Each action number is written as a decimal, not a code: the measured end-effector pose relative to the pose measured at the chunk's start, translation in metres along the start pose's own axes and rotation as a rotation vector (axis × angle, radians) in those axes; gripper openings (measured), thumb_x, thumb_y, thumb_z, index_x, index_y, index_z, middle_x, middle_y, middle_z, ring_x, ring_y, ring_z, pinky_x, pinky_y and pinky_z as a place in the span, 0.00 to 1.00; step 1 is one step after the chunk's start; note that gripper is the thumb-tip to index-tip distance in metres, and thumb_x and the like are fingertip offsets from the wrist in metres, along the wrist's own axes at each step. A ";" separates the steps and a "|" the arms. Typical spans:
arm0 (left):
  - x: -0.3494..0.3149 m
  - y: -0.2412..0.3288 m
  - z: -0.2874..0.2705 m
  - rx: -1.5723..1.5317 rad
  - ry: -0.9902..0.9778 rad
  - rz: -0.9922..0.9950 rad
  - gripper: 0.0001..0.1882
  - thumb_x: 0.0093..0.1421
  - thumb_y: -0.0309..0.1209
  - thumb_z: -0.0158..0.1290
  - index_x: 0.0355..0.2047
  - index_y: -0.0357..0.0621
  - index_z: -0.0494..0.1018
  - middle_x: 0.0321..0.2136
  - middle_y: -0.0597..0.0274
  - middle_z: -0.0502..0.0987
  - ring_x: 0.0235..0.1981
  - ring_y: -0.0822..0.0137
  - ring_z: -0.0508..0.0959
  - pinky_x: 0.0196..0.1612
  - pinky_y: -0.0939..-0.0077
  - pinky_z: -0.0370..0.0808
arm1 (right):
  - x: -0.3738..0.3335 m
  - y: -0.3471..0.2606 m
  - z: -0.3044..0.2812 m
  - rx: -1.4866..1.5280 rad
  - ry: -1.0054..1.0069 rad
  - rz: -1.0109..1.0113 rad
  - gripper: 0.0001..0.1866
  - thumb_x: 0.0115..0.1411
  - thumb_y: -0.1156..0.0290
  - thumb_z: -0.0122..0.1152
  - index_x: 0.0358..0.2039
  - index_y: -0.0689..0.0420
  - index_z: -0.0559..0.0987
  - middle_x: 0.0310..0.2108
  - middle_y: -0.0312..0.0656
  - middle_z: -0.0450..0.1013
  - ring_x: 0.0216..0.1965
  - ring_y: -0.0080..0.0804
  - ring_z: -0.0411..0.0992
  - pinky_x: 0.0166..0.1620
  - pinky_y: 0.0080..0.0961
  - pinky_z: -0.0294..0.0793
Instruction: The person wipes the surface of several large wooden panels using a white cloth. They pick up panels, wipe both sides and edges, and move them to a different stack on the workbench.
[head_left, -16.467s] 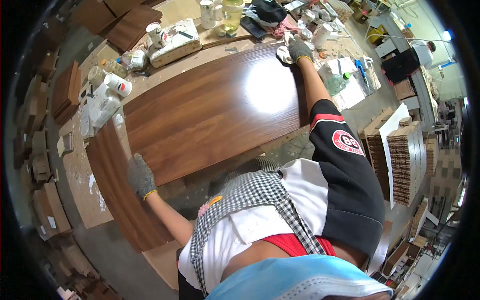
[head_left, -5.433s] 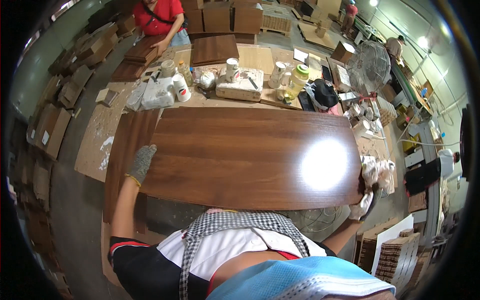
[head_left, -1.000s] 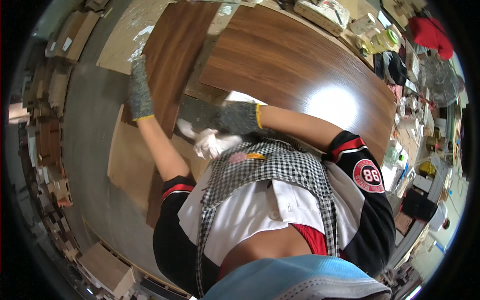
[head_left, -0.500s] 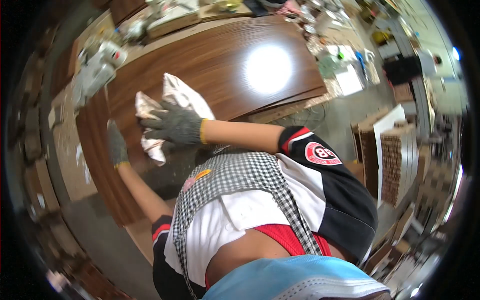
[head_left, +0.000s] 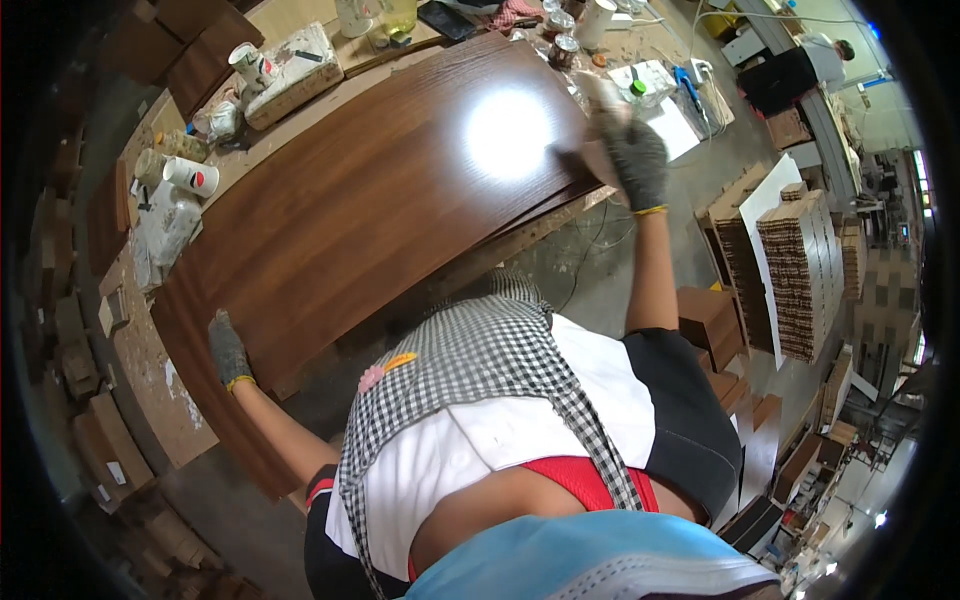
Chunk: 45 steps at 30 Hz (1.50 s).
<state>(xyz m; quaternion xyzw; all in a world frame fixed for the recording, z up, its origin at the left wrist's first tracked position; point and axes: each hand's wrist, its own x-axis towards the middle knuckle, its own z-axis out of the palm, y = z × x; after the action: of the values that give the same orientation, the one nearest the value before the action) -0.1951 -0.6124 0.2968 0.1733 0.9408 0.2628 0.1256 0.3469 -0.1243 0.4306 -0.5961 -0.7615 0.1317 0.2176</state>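
Observation:
A large dark-brown wood-grain panel (head_left: 370, 200) lies on the worktable, a bright light reflection on its right part. My right hand (head_left: 638, 165), in a grey knit glove with a yellow cuff, is at the panel's right end, closed on a pale rag (head_left: 604, 100). The rag is smeared by motion and partly hidden by the hand. My left hand (head_left: 229, 348), gloved alike, lies flat with fingers stretched out on the left end of the brown boards. Another brown board (head_left: 225, 420) shows beneath it, at the near left.
Behind the panel stand a paper cup (head_left: 190, 176), a plastic bag (head_left: 168, 232), a stained block (head_left: 294, 78) and small jars (head_left: 563, 50). A green-capped bottle (head_left: 638, 88) and blue tool (head_left: 688, 88) are at the right. Stacked cardboard (head_left: 800, 270) stands on the floor; another person (head_left: 790, 75) is farther off.
My right hand has swept the rag from the panel's left part to its right end, the arm stretching out. My left hand stays flat at the left end, slightly lower in view.

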 end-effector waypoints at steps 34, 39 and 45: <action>-0.042 0.068 -0.183 0.876 1.280 0.099 0.23 0.74 0.36 0.42 0.62 0.36 0.69 0.59 0.52 0.74 0.53 0.61 0.76 0.61 0.73 0.70 | 0.143 -0.078 -0.054 1.595 0.166 -0.386 0.28 0.67 0.45 0.57 0.50 0.59 0.79 0.35 0.39 0.78 0.38 0.26 0.75 0.41 0.26 0.73; -0.023 0.127 -0.093 0.470 1.187 0.240 0.24 0.74 0.38 0.41 0.64 0.38 0.66 0.61 0.54 0.71 0.57 0.61 0.72 0.63 0.69 0.67 | 0.158 -0.080 0.020 2.118 0.155 -0.122 0.27 0.70 0.47 0.52 0.56 0.58 0.74 0.45 0.41 0.73 0.48 0.28 0.70 0.52 0.27 0.70; -0.060 0.122 -0.001 0.213 0.916 0.188 0.26 0.74 0.40 0.39 0.67 0.40 0.62 0.64 0.55 0.68 0.62 0.60 0.67 0.66 0.65 0.62 | 0.130 0.001 0.121 2.124 0.058 0.032 0.26 0.70 0.51 0.50 0.57 0.59 0.72 0.49 0.44 0.72 0.51 0.34 0.69 0.55 0.31 0.70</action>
<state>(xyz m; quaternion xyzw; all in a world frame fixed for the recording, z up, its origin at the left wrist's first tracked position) -0.1096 -0.5390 0.3720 0.1358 0.9013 0.2243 -0.3449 0.2634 0.0087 0.3468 -0.1133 -0.2428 0.7177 0.6428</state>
